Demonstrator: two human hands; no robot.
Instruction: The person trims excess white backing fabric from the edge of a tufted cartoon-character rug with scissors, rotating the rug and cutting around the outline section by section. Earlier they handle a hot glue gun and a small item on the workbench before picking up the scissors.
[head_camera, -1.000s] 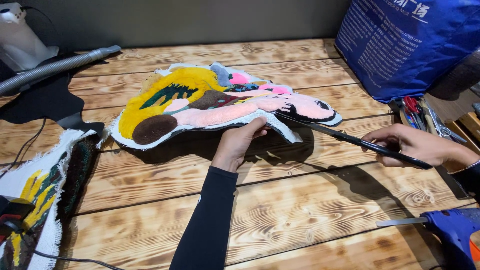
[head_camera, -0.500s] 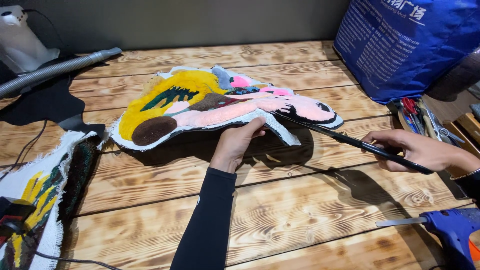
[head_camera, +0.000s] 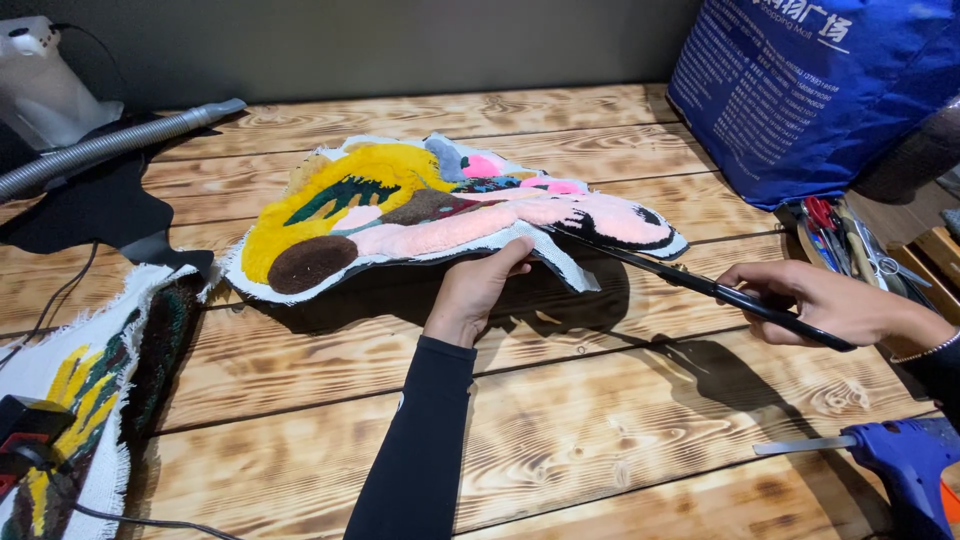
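The rug (head_camera: 440, 215) is lifted at its near edge by the left hand (head_camera: 478, 290), while long scissors (head_camera: 690, 285), gripped in the right hand (head_camera: 830, 305), meet its right edge.

the light is bright and fairly even, falling from above and a little behind the camera. the lifted tufted rug piece (head_camera: 440, 215) casts a dark, soft-edged shadow on the wooden worktop (head_camera: 600, 420), and the long black scissors (head_camera: 700, 290) throw a broad one towards the lower right. the dark wall stays dim. focus is sharp at the centre; the edges bend slightly, with no glare.
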